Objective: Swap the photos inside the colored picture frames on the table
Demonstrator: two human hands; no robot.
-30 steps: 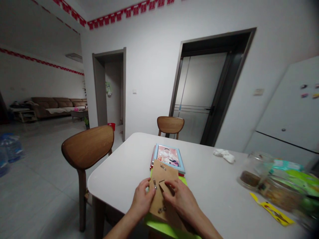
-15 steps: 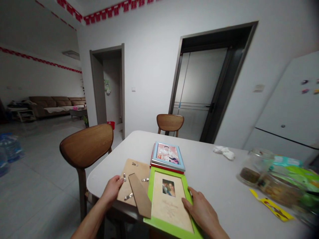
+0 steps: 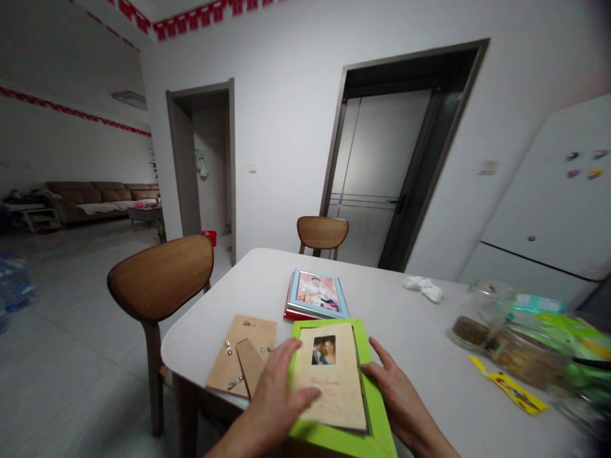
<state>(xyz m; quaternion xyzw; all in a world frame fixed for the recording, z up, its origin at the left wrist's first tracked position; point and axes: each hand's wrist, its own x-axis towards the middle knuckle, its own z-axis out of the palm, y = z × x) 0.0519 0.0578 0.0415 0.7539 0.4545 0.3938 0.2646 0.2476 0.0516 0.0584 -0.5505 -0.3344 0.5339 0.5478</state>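
Observation:
A bright green frame (image 3: 377,407) lies at the table's near edge, with a beige sheet (image 3: 337,397) bearing a small photo inside it. My right hand (image 3: 398,397) holds the frame's right side, thumb on its face. Over the frame's left side is my left hand (image 3: 281,388), fingers apart, its thumb reaching over the sheet. To the left lies a brown backing board (image 3: 224,362) with metal clips and a stand flap, partly hidden by my left hand. Behind the green frame sits a stack topped by a light blue frame (image 3: 319,292), a red one under it.
The white table (image 3: 382,299) holds a crumpled tissue (image 3: 424,288), glass jars (image 3: 477,318), a yellow packet (image 3: 510,388) and green bags on the right. Wooden chairs stand at the left (image 3: 165,277) and far side (image 3: 323,232).
My left hand has let go of the backing board and moved right onto the green frame. The board lies a little further left, apart from the frame. The beige sheet looks slightly tilted in the frame.

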